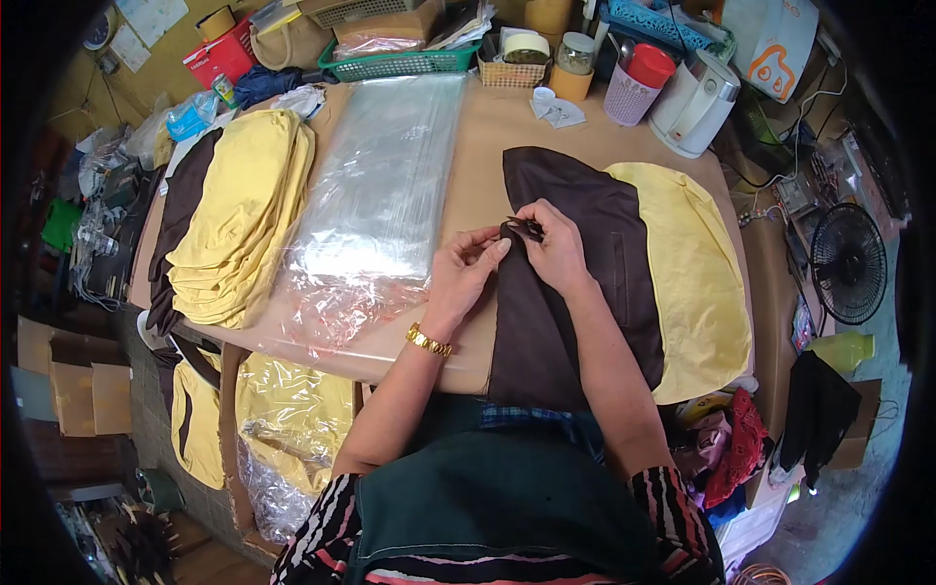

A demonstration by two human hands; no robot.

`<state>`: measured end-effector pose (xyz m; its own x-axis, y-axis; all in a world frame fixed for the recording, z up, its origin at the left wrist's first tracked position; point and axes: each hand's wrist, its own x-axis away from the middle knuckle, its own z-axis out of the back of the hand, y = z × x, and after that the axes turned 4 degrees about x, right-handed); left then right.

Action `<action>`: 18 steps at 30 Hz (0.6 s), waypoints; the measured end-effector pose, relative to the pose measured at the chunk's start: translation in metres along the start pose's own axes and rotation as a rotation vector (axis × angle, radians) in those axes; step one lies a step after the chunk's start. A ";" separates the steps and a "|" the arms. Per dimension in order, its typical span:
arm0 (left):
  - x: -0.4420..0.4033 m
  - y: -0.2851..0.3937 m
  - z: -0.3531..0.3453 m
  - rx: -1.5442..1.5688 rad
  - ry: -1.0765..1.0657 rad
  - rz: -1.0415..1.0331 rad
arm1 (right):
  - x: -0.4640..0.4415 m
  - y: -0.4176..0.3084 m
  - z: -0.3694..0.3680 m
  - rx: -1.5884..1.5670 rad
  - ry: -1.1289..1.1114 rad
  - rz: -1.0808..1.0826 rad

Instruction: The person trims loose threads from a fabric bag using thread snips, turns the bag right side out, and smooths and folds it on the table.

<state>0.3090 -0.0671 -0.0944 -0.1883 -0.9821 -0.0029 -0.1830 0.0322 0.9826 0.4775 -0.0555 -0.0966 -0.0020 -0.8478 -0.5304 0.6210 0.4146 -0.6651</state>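
At three o'clock on the tan-covered worktable (487,146), a flat, round-ended dark-brown and pale-yellow cloth piece (636,283) lies under a person's bare hands. Thumb and forefinger of the left hand (465,268), wrist ringed by a gold-coloured metal bracelet (429,339), close in a pinch on the brown edge; the right hand (558,249) curls its fingers around a small dark implement (527,228), perhaps thread snips, too obscured to be sure. The step appears to be fine work at that edge; the next move seems to call for steady tension on the cloth. Between ten and eleven o'clock, white lettering on a red plastic basket (216,60) is too small to read.
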 end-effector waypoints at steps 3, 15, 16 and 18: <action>-0.003 -0.006 0.006 -0.030 0.005 0.058 | 0.001 0.000 0.001 0.006 0.000 0.004; 0.000 -0.014 0.015 0.390 0.059 0.214 | 0.000 -0.005 0.000 -0.009 -0.015 0.028; 0.000 -0.014 0.017 0.389 0.059 0.214 | 0.000 -0.004 0.001 -0.006 -0.003 0.026; 0.000 -0.010 0.020 0.531 0.022 0.270 | -0.001 -0.003 0.000 -0.007 0.002 0.023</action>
<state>0.2915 -0.0638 -0.1082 -0.2765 -0.9297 0.2434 -0.5901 0.3642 0.7205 0.4755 -0.0562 -0.0943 0.0102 -0.8374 -0.5465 0.6156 0.4359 -0.6565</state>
